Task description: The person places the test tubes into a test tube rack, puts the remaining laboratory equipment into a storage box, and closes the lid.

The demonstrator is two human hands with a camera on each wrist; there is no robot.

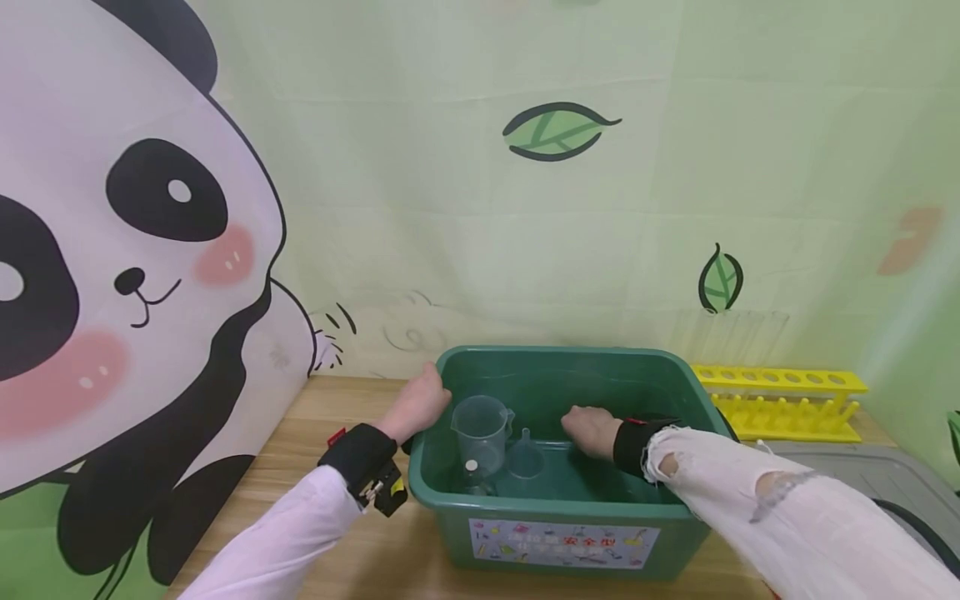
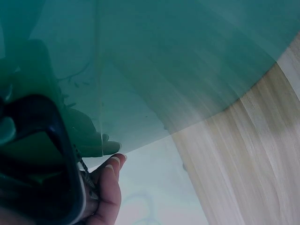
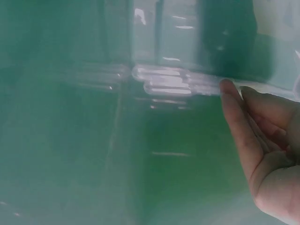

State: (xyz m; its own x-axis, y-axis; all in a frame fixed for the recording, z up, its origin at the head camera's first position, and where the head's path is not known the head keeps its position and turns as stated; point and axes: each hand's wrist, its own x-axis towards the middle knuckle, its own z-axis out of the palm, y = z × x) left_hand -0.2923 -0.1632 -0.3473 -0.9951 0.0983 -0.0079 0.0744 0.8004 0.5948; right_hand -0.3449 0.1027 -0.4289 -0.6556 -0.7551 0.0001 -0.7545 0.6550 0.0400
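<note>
A green plastic bin [image 1: 551, 501] stands on the wooden table, with a printed label on its front. My left hand [image 1: 417, 402] grips its left rim; in the left wrist view the fingers [image 2: 111, 187] curl beside the bin's outer wall. Reaching inside the bin, my right hand [image 1: 594, 431] is low near the floor. The right wrist view shows clear test tubes [image 3: 164, 79] lying there, and the thumb and fingers [image 3: 239, 122] pinch around one of them. Also inside stand a clear beaker [image 1: 482, 429], a clear funnel [image 1: 525, 460] and a small white-capped bottle [image 1: 472, 475].
Behind the bin's right side is a yellow test tube rack [image 1: 780, 381] with several clear tubes upright in it. A grey lid [image 1: 862, 467] lies at the right. A panda-printed cloth [image 1: 420, 208] hangs behind the wooden table [image 1: 345, 398].
</note>
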